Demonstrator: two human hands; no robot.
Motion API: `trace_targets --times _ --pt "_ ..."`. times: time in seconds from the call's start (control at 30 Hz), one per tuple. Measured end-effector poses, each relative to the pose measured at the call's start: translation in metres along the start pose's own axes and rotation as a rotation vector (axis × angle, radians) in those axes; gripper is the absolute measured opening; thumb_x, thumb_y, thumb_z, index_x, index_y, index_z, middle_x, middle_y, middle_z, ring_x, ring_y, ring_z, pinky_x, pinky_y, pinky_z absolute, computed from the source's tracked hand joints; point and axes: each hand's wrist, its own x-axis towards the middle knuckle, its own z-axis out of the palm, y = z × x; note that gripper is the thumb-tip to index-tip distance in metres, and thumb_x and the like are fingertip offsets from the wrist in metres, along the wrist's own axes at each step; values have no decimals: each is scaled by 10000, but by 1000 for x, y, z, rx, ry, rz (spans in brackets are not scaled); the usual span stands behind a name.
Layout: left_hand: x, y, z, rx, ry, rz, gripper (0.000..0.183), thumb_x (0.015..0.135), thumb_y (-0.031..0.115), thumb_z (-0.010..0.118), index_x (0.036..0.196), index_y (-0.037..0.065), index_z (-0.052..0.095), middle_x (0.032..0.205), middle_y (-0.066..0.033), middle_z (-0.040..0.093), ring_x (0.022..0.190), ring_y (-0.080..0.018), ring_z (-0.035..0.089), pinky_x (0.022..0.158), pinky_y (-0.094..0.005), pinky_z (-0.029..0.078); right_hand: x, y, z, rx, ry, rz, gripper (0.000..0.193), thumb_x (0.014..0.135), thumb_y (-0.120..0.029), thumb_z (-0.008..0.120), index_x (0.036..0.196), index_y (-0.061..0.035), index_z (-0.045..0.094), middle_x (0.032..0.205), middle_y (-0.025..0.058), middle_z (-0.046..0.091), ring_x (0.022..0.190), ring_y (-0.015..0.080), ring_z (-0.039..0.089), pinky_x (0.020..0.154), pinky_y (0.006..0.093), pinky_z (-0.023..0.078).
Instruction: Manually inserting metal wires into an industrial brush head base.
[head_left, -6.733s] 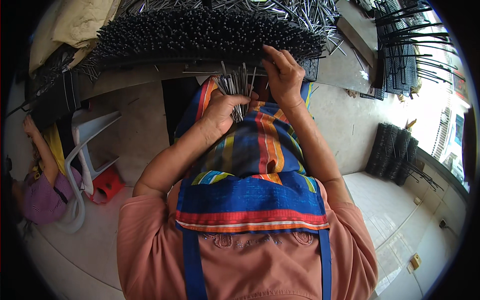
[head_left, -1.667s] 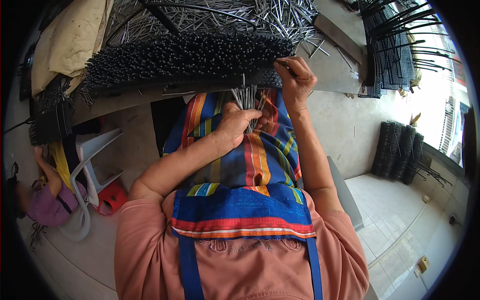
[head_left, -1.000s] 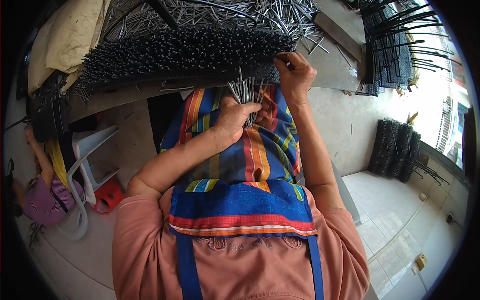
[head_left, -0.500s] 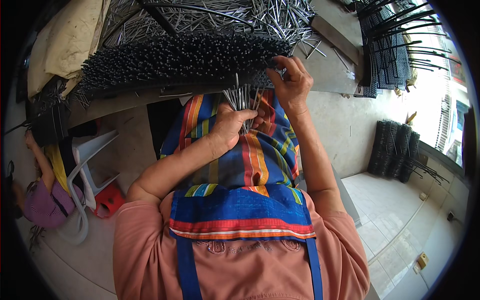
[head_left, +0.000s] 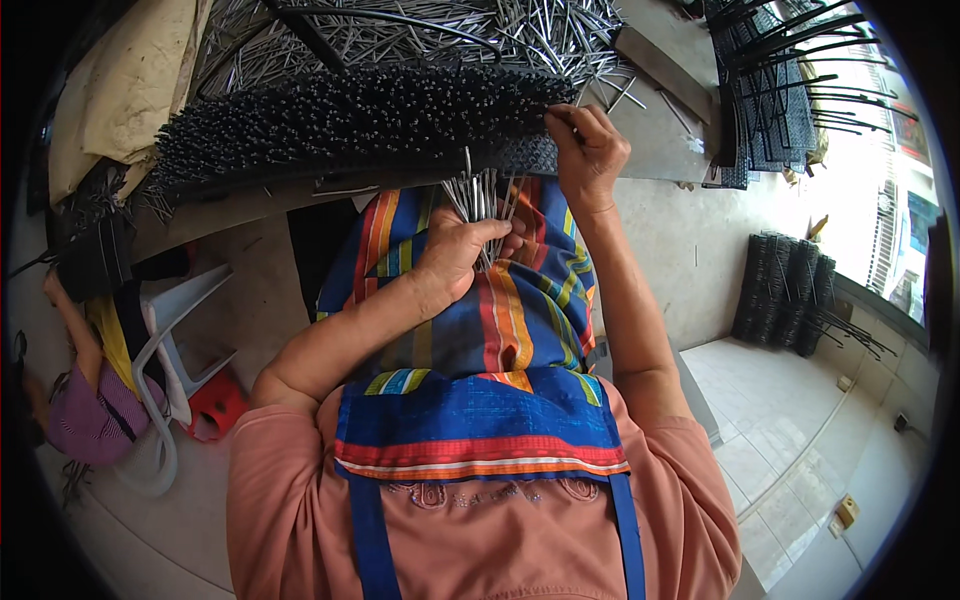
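1. Metal strips (head_left: pixel 477 197): thin, silvery bunch, held in the L hand (head_left: pixel 452 252) over the person's lap, just off the near edge of the tbl (head_left: pixel 645 130). Tops fan out a bit, w/ one poking up above the rest.
2. L hand = fingers closed round the bunch, thumb laid across the front. Bottom ends poke out below the grip.
3. R hand (head_left: pixel 590 150) is up at the R end of the black bristly rack (head_left: pixel 350 125), fingers bent, thumb + index tips close together. Can't tell if they've got a rod btwn them, too small/dark tbh.
4. Rack runs along the front of the tbl, packed w/ upright dark rods, lots of shiny tips.
5. Behind it: big messy heap of loose strips (head_left: pixel 400 40), pointing every which way. Flat bar (head_left: pixel 662 72) lies to the R of that.
6. Striped apron (head_left: pixel 480 425) covers the lap, right under the L hand, fyi.
7. Far L: co-worker in a purple top (head_left: pixel 95 415), nr a grey chair (head_left: pixel 160 370) + red stool (head_left: pixel 212 405).
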Motion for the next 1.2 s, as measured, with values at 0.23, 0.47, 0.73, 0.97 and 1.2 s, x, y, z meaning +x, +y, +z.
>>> trace_targets --times 0.23,0.47,0.73,0.97,1.2 --pt "2 -1 1 -7 -5 -13 196 825 -61 599 1009 4 623 844 -119 703 712 -188 685 599 -285 560 -7 6 0 167 18 34 84 782 40 717 862 14 716 706 29 623 655 67 572 585 211 435" --pt "1 -1 4 6 -43 41 147 842 -42 610 970 22 641 898 -121 711 745 -191 691 654 -313 573 -18 -6 -14 441 46 121 150 806 92 666 930 14 698 725 23 631 569 67 559 513 198 425" --pt "1 -1 8 57 -7 -146 235 810 -104 584 1012 5 634 853 -118 702 720 -187 698 594 -296 574 -28 7 -23 519 -1 372 251 859 92 582 1098 20 608 765 63 668 529 76 574 482 191 442" --pt "10 -4 19 73 16 79 190 842 -44 617 1025 -1 650 888 -130 714 722 -197 695 610 -302 575 -19 2 -3 539 134 185 119 881 42 612 987 -8 629 763 47 667 545 77 594 511 196 462" --pt "11 -1 21 41 60 -36 174 837 -73 599 977 20 641 846 -103 706 651 -149 673 557 -264 556 -17 7 5 32 84 -167 139 771 65 678 867 -30 641 728 87 632 602 194 619 549 285 476"
